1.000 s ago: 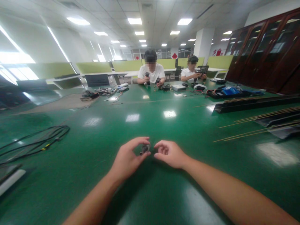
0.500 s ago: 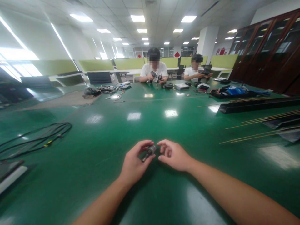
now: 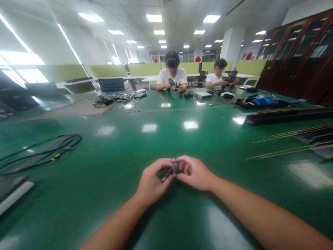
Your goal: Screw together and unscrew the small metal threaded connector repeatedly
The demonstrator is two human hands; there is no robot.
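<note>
Left hand (image 3: 151, 182) has shifted right since the earlier frame, bringing the dark metal part (image 3: 170, 171) to the right hand (image 3: 199, 175).

We note the part tilted above the green tabletop (image 3: 117, 201), left fingers holding it between thumb and fingertips; right fingers narrowly curled at its wider end, though we cannot tell whether they grip. Across from us, a person in a white shirt (image 3: 162, 75) leans over the far side.

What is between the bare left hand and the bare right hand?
In the head view, a small, dark grey, ridged metal part is between them, held by the left hand, close to the right hand.
</note>
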